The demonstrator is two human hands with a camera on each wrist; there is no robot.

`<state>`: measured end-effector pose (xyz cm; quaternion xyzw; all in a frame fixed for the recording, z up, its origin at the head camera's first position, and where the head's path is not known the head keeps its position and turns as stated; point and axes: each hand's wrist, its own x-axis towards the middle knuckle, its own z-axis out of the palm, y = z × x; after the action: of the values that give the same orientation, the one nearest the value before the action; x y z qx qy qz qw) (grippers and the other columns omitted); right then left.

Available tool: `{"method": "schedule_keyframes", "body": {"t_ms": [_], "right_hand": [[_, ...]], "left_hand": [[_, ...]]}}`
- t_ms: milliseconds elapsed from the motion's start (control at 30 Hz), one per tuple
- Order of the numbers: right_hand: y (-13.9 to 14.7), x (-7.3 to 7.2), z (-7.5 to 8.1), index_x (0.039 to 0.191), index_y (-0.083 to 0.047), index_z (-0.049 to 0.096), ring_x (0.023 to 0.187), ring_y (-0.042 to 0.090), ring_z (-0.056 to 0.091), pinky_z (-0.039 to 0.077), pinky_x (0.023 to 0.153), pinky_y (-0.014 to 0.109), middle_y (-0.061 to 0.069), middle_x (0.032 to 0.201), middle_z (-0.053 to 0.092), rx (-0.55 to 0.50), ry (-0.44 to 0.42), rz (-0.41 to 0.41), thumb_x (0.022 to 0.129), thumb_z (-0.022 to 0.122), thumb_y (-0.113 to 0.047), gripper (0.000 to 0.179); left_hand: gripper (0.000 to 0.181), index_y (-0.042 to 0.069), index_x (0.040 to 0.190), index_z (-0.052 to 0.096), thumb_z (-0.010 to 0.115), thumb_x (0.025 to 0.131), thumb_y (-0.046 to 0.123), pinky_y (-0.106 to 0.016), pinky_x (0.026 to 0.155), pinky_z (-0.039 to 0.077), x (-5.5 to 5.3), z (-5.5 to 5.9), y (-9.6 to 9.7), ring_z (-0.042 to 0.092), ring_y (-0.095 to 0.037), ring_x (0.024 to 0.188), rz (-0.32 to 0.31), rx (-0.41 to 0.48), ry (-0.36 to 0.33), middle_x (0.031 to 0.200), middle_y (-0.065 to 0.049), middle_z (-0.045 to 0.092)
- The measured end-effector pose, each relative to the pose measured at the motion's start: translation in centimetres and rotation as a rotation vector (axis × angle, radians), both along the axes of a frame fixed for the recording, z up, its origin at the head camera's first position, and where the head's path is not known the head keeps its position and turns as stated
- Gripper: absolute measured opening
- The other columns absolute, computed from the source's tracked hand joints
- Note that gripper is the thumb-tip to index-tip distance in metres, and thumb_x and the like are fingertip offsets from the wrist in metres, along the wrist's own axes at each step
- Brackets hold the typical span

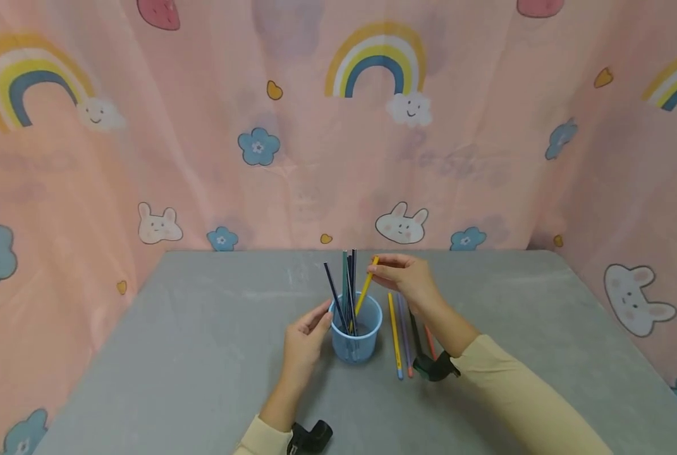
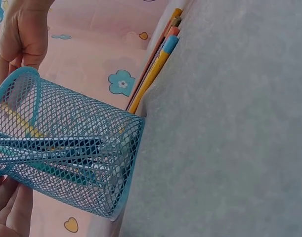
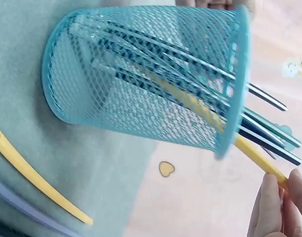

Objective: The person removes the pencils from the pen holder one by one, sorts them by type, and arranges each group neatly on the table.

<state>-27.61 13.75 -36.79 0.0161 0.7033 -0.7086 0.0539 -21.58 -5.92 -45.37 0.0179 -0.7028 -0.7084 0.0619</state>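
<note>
A light-blue mesh pen holder [image 1: 354, 347] stands upright on the grey table, with several dark pencils [image 1: 352, 284] and a green one leaning inside. My right hand [image 1: 409, 278] pinches a yellow pencil [image 1: 365, 289] near its upper end between thumb and fingers. The lower part of that pencil is inside the holder, seen through the mesh in the right wrist view. On the holder's left side, near the rim, the extended fingers and thumb of my left hand [image 1: 306, 338] touch the outside. The left wrist view shows those fingers [image 2: 12, 207] against the mesh.
To the holder's right lie several loose pencils: a yellow one [image 1: 395, 335] with a blue end, a purple one [image 1: 404, 335], a dark one [image 1: 416, 332] and an orange-red one [image 1: 430, 343]. A pink patterned curtain [image 1: 315, 189] hangs behind the table's far edge.
</note>
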Motion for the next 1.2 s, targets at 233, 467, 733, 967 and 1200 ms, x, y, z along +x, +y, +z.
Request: {"method": "schedule_keyframes", "body": {"t_ms": [233, 467, 733, 967, 1200], "right_hand": [[1.0, -0.5, 0.9, 0.126, 0.005, 0.063, 0.086, 0.003, 0.072, 0.058, 0.086, 0.024, -0.011, 0.088, 0.073, 0.010, 0.024, -0.022, 0.093, 0.070, -0.014, 0.038], [1.4, -0.7, 2.0, 0.125, 0.006, 0.063, 0.085, 0.003, 0.072, 0.059, 0.084, 0.024, -0.011, 0.088, 0.072, -0.048, 0.081, -0.023, 0.092, 0.070, -0.011, 0.037], [2.1, -0.8, 3.1, 0.129, 0.007, 0.060, 0.085, 0.001, 0.072, 0.058, 0.083, 0.023, -0.013, 0.089, 0.073, -0.006, 0.086, -0.022, 0.093, 0.069, -0.012, 0.042], [2.7, -0.9, 4.7, 0.096, -0.015, 0.077, 0.084, 0.005, 0.074, 0.059, 0.082, 0.025, -0.010, 0.088, 0.076, -0.063, 0.103, -0.019, 0.092, 0.070, -0.011, 0.009], [3.2, -0.7, 6.4, 0.089, -0.021, 0.074, 0.084, 0.004, 0.073, 0.060, 0.081, 0.026, -0.010, 0.087, 0.075, -0.069, 0.109, -0.015, 0.091, 0.071, -0.012, 0.010]], "left_hand": [[0.032, -0.002, 0.125, 0.066, 0.064, 0.097, 0.013, -0.025, 0.097, 0.054, 0.0, 0.1, -0.1, 0.067, -0.021, 0.116, 0.007, 0.003, 0.002, 0.126, -0.017, 0.069], [0.032, -0.003, 0.124, 0.066, 0.064, 0.097, 0.014, -0.025, 0.097, 0.054, 0.0, 0.1, -0.3, 0.066, -0.023, 0.117, 0.016, 0.002, 0.028, 0.126, -0.018, 0.069], [0.031, -0.002, 0.125, 0.066, 0.063, 0.097, 0.012, -0.032, 0.100, 0.054, 0.0, 0.0, 0.1, 0.065, -0.027, 0.119, 0.015, 0.012, 0.016, 0.126, -0.017, 0.068], [0.030, -0.001, 0.125, 0.067, 0.063, 0.097, 0.012, -0.032, 0.101, 0.053, -0.3, 0.0, 0.2, 0.065, -0.027, 0.120, 0.011, 0.031, 0.013, 0.127, -0.016, 0.068], [0.031, -0.002, 0.125, 0.066, 0.063, 0.098, 0.013, -0.031, 0.101, 0.053, 0.0, 0.0, 0.2, 0.064, -0.028, 0.121, 0.008, 0.026, 0.012, 0.127, -0.017, 0.068]]}}
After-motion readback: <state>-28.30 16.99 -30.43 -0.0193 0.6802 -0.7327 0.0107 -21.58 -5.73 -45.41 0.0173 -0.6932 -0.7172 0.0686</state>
